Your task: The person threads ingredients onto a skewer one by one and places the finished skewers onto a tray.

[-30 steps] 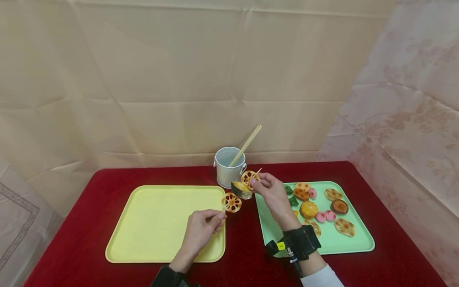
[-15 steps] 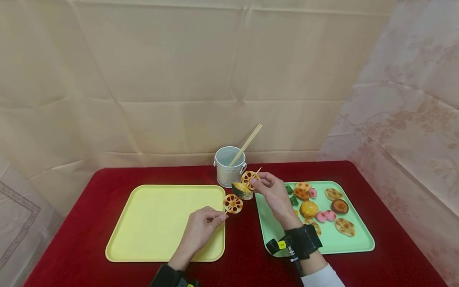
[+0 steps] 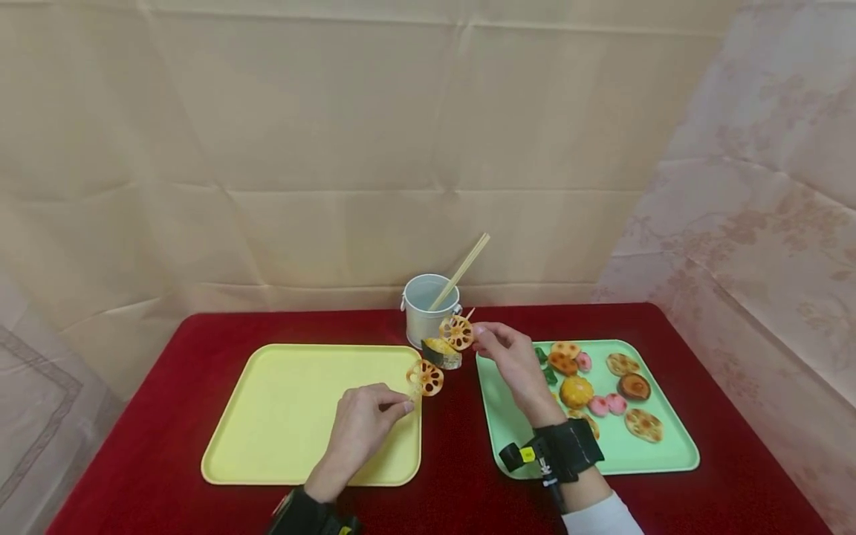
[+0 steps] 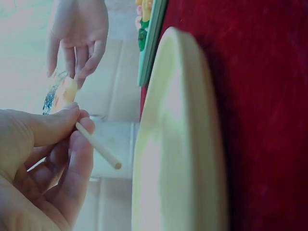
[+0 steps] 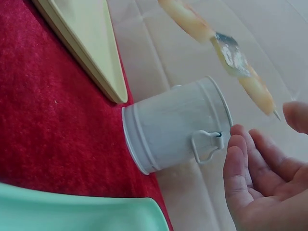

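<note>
Between thumb and fingers, my left hand (image 3: 362, 425) pinches the lower end of a bamboo skewer (image 4: 98, 147), over the right edge of the yellow tray (image 3: 267, 416). Threaded on it are a lotus root slice (image 3: 428, 377), a dark-rinded pumpkin wedge (image 3: 441, 354) and, nearest the tip, another lotus root slice (image 3: 458, 332). The pointed tip sticks out past this slice. My right hand (image 3: 515, 368) is just right of the top slice; in the right wrist view its thumb and fingers are parted, with a gap between them and the skewer.
A small white metal bucket (image 3: 423, 327) holding several bamboo skewers (image 3: 461, 271) stands behind the hands. At right, a green tray (image 3: 669, 453) bears toy foods, among them a mushroom (image 3: 633, 386), a yellow pattypan piece (image 3: 576, 391) and pink balls (image 3: 616, 403). Red cloth covers the table (image 3: 455, 498).
My right thumb and fingers have let go of the top lotus root slice. The left hand has shifted slightly left with the loaded skewer, away from the right hand.
</note>
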Demonstrator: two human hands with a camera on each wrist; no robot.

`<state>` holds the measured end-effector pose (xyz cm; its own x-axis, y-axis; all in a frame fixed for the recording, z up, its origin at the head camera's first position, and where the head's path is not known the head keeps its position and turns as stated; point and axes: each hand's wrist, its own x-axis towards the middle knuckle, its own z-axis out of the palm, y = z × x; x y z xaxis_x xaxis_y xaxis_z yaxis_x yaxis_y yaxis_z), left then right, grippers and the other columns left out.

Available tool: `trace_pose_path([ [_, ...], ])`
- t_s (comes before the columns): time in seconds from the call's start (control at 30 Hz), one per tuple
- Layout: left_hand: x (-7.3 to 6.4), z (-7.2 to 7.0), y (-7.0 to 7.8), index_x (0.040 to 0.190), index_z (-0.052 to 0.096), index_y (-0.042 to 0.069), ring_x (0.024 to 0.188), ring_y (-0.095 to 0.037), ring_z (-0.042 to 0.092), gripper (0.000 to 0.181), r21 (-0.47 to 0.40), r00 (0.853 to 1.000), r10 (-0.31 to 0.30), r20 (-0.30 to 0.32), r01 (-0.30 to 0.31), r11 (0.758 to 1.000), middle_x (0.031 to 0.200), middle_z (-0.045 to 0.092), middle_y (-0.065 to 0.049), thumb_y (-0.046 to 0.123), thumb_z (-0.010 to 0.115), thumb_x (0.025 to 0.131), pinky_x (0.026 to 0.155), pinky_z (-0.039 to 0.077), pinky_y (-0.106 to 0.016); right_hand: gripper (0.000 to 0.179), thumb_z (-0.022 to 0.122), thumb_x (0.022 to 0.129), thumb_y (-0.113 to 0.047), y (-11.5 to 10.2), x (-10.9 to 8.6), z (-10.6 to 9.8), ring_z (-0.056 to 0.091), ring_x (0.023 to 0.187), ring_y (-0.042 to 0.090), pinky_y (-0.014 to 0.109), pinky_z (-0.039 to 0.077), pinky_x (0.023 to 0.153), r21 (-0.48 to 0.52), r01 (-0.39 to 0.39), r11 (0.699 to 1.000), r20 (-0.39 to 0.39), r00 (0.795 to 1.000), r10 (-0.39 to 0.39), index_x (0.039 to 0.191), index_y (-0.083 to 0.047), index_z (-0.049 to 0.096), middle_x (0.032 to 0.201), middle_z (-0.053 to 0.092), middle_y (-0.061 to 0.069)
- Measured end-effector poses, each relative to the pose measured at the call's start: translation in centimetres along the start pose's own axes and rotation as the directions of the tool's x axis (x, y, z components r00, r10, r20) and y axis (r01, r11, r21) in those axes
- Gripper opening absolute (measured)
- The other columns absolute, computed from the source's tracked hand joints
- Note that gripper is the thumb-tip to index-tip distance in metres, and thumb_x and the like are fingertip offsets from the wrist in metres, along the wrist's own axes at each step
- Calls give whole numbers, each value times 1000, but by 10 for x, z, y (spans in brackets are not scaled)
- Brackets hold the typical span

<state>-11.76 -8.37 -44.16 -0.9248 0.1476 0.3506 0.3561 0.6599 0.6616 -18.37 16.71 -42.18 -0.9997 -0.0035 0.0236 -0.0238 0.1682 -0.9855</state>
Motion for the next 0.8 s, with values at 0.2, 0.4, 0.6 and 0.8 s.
trace_pose_path([
  [0.2,2,-14,-3,81,85,14,59,0,53,5,63,1000,2,-20,-1,998,67,66,11,16,89,80,55,39,-23,45,61,105,-40,-2,0,-8,63,117,40,32,53,96,-3,12,1000,-14,1000,-12,130,-3,67,120,71,16],
  [0.4,-1,-31,-14,80,85,12,59,-3,55,5,109,1000,-10,-28,13,994,69,68,9,15,89,81,56,40,-25,39,61,105,-39,-7,-2,-14,66,107,38,41,55,93,-146,65,987,-1,998,-65,124,-5,71,113,74,16],
  [0.6,-2,-50,-25,83,84,10,59,-7,58,7,127,996,-82,-32,86,988,66,68,9,16,86,85,56,41,-27,36,62,105,-35,-11,-3,-23,66,97,38,33,55,82,-272,151,951,6,988,-155,116,-3,74,104,76,14],
  [0.8,-3,-65,-34,85,83,12,54,-5,50,5,153,989,-147,-5,146,977,53,57,15,16,83,89,54,37,-28,30,61,105,-29,-10,-5,-34,68,97,38,29,54,80,-333,128,934,0,991,-136,117,-4,73,103,77,11],
])
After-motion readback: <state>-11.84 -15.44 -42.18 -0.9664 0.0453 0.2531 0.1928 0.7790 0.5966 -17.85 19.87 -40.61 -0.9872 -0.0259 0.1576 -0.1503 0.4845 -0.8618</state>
